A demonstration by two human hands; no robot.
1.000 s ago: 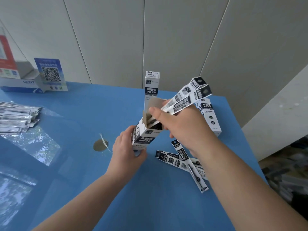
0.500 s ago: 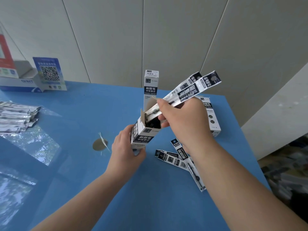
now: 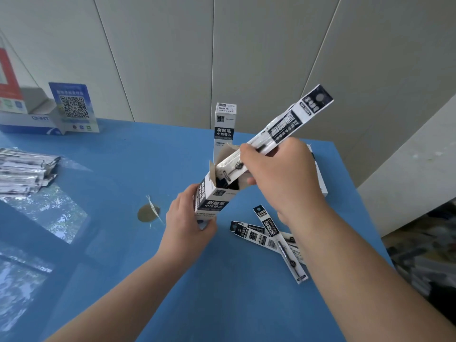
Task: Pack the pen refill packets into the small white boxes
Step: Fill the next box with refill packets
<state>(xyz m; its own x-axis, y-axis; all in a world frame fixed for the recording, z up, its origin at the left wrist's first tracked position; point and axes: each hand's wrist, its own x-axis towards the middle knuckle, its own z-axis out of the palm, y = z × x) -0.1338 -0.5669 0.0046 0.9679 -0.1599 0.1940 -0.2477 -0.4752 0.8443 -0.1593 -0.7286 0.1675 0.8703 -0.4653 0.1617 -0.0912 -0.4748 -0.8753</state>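
since the earlier frame, the right hand [image 3: 278, 178] has swung the refill packets [image 3: 286, 127] it grips to a steeper slant, their printed tops now pointing further up and to the right, while their lower ends sit just inside the mouth of the open white box [image 3: 213, 193].

the left hand [image 3: 188, 218] has its fingers and thumb curled round the lower part of that box, holding it tilted above the blue table [image 3: 123, 169]. the right hand's fingers and thumb pinch the packets near their middle — how many it holds cannot be told.

as for progress: this box looks partly filled, with dark shapes visible inside its mouth, and the packets in hand are only started in, not yet pushed down. another white box [image 3: 225, 124] stands upright behind, top closed, which suggests it is already packed; a further white box [image 3: 320, 178] lies mostly hidden behind the right hand.

still to go — a few loose packets [image 3: 267, 236] lie on the table beside the right forearm, and a large pile of packets [image 3: 24, 174] waits at the far left edge. much of the work appears to remain.
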